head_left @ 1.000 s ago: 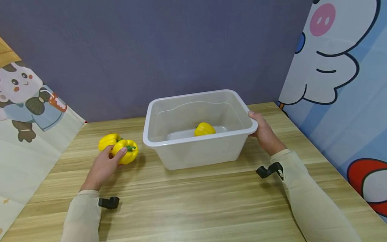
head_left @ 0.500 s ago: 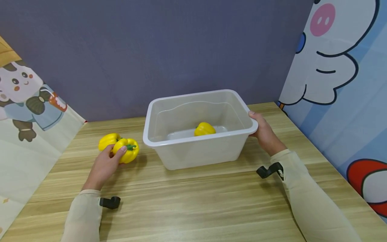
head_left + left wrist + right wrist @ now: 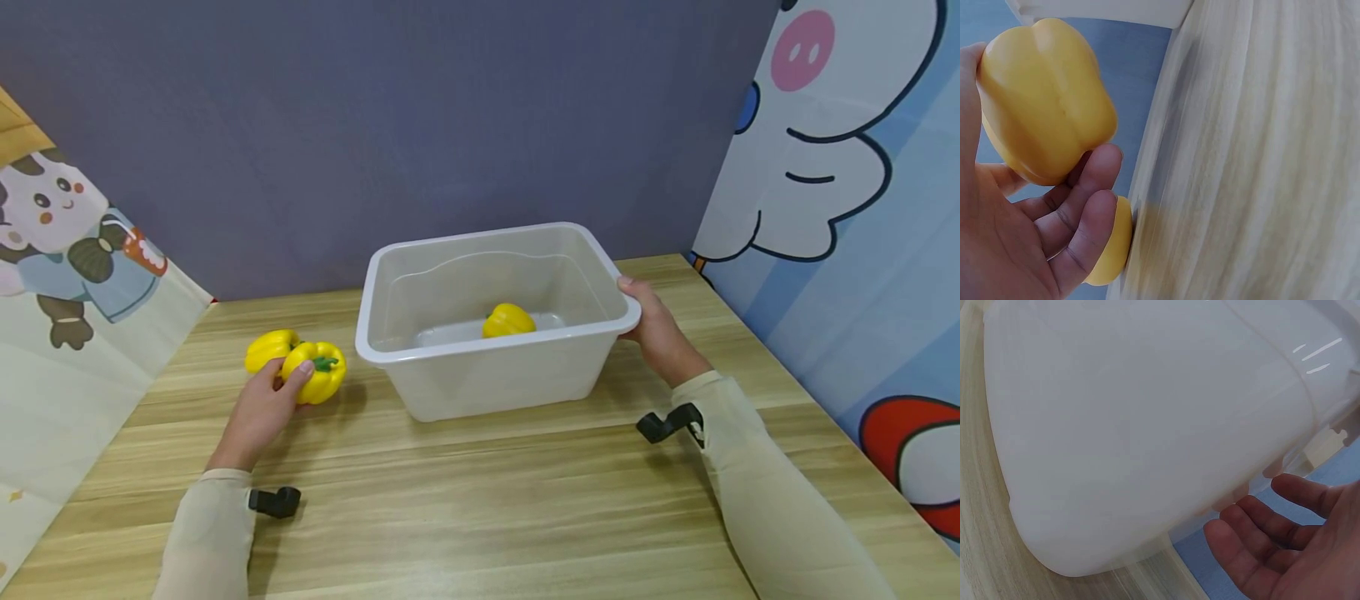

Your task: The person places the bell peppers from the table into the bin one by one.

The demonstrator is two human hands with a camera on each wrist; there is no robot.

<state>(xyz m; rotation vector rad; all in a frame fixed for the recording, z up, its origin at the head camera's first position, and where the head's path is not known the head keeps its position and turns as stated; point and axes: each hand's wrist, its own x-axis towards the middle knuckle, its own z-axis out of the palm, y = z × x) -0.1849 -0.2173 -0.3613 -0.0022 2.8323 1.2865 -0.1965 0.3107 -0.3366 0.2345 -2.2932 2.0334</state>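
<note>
While the left hand (image 3: 262, 408) curls around the near pepper (image 3: 318, 372) on the tabletop (image 3: 480, 500), the tub (image 3: 495, 367) stands just right of it. Right hand (image 3: 660, 333) grips the tub's right rim, thumb on top; a second pepper (image 3: 270, 348) touches the held one on its far left.

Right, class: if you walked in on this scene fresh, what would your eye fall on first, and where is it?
The yellow peppers stand out: the left hand grips one on the table, touching another behind it, and a third lies inside the bin. That white bin sits mid-table, its right rim held by the right hand. Cartoon posters flank the scene.
</note>
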